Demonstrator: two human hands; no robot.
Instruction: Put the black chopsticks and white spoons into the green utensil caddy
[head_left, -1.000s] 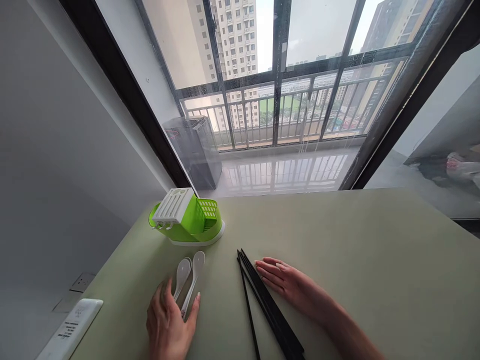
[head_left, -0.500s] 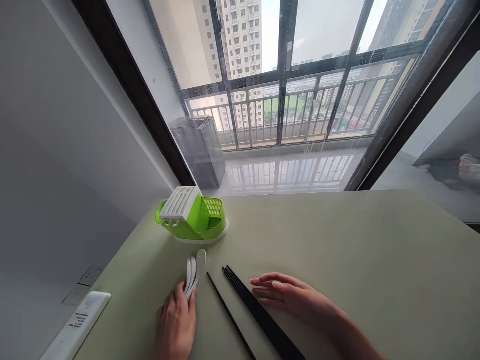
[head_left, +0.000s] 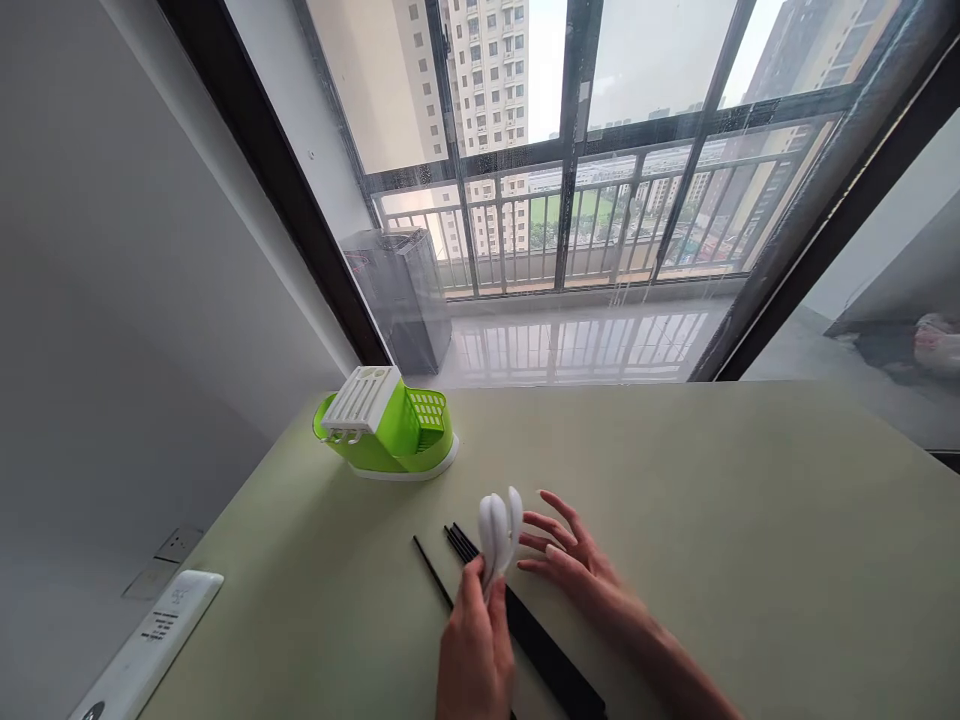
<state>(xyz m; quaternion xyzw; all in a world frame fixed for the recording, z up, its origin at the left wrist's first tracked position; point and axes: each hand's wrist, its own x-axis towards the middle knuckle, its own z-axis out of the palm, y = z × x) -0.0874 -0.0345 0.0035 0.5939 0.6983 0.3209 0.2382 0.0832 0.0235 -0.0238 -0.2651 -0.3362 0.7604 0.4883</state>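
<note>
Several white spoons [head_left: 498,525] stand bunched together, bowls upward, with my left hand [head_left: 478,630] closed around their handles. Just right of them is my right hand [head_left: 574,560], its fingers spread and holding nothing; whether a fingertip touches the spoons I cannot tell. Beneath the left hand lie several black chopsticks [head_left: 547,640] side by side on the table. One separate black chopstick [head_left: 433,572] rests to their left, partly covered by my left hand.
A green and white utensil holder [head_left: 390,425] with hooks and slots stands at the table's back left. Along the left edge lies a white power strip [head_left: 154,640]. Behind the pale table [head_left: 712,500] is a large glass window [head_left: 570,340].
My left hand has lifted the spoons and carried them right, over the chopsticks. My right hand has spread its fingers and turned towards the spoons.
</note>
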